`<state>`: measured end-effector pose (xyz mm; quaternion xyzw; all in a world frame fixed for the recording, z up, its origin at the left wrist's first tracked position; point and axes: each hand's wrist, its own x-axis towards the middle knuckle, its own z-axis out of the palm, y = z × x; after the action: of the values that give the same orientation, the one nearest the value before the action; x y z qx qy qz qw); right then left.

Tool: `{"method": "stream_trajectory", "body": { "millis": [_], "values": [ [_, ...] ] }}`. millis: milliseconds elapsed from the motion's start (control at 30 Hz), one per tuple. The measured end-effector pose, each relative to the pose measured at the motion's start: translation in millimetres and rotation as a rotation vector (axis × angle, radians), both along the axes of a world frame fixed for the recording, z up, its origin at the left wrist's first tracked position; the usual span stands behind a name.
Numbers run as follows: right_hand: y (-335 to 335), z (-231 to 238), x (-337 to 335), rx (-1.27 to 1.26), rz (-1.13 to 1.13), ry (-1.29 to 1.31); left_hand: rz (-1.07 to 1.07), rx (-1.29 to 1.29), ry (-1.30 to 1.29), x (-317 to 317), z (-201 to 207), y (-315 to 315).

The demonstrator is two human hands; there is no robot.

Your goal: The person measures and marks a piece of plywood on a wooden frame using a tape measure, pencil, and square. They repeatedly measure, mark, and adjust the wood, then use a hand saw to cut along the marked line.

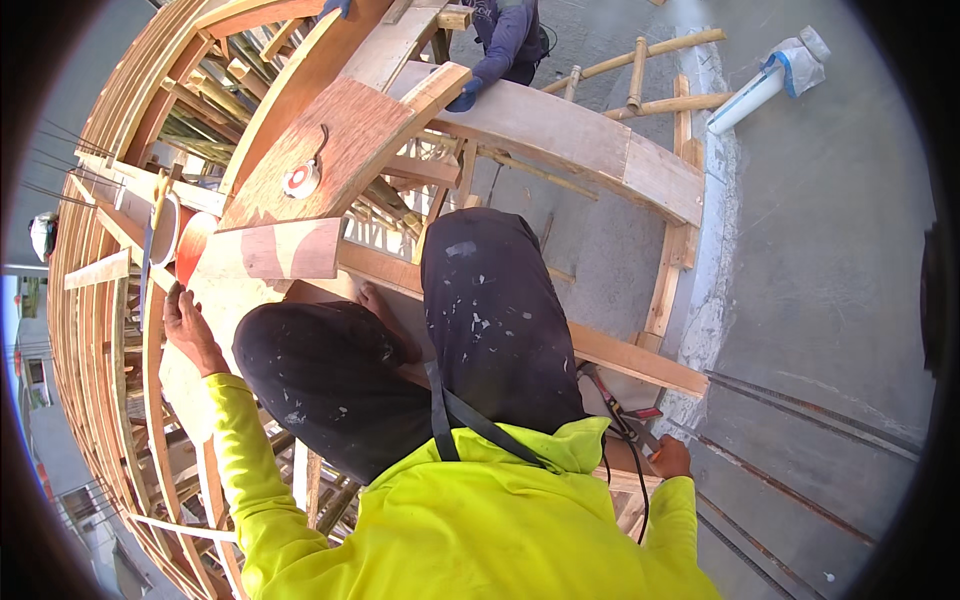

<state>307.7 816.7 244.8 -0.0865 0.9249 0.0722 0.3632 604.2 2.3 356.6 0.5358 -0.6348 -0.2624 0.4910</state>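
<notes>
An orange piece [194, 248] lay at the plywood's [228, 285] left edge — left hand [192, 335] at its lower tip.
The reach looked best done lightly, weight kept on the plywood and fingers clear of the thin strip [148, 258] just beside. The left grip had fingers bent toward the thumb; whether they pinched the piece or merely touched it, I could not tell. The right hand [671, 459] curled near a red-and-black tool [607, 392] — its hold was unclear too. A tape measure [299, 182] rested on the brown board [345, 140].
</notes>
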Motion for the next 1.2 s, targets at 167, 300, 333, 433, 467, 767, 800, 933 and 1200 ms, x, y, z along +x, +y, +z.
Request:
{"method": "stream_trajectory", "body": {
  "millis": [167, 300, 333, 433, 467, 767, 800, 933, 1200],
  "values": [
    [-39.8, 159.5, -81.4, -0.202, 0.193, -0.238, -0.117, -0.126, 0.247, -28.8, 72.0, 58.5],
    [-128.2, 265.6, -102.5, -0.399, 0.321, 0.002, -0.529, -0.144, 0.269, -114.0, 111.2, 164.4],
    [-154.5, 281.3, -104.1, -0.483, 0.445, 0.123, -0.674, -0.167, 0.206, -127.1, 112.8, 187.5],
    [-243.2, 316.2, -105.1, -0.649, 0.711, 0.284, -1.067, -0.349, -0.078, -155.2, 109.6, 234.5],
    [-277.5, 321.4, -103.4, -0.694, 0.789, 0.289, -1.125, -0.389, -0.107, -157.2, 105.7, 244.6],
    [-475.8, 344.7, -70.4, -0.787, 1.707, 0.111, -1.144, -0.273, -0.36, -147.5, 89.6, 237.1],
    [-492.5, 347.0, -65.8, -0.972, 1.732, 0.23, -1.025, -0.198, -0.331, -139.9, 79.6, 231.2],
    [-525.3, 314.5, -56.4, -1.768, 1.314, 0.123, -0.539, 0.467, 0.269, -123.7, 64.4, 202.2],
    [-555.5, 128.7, 46.1, -1.633, 0.408, -0.605, 0.021, 0.551, 1.126, -120.7, 37.4, 169.3]
  ]
}}
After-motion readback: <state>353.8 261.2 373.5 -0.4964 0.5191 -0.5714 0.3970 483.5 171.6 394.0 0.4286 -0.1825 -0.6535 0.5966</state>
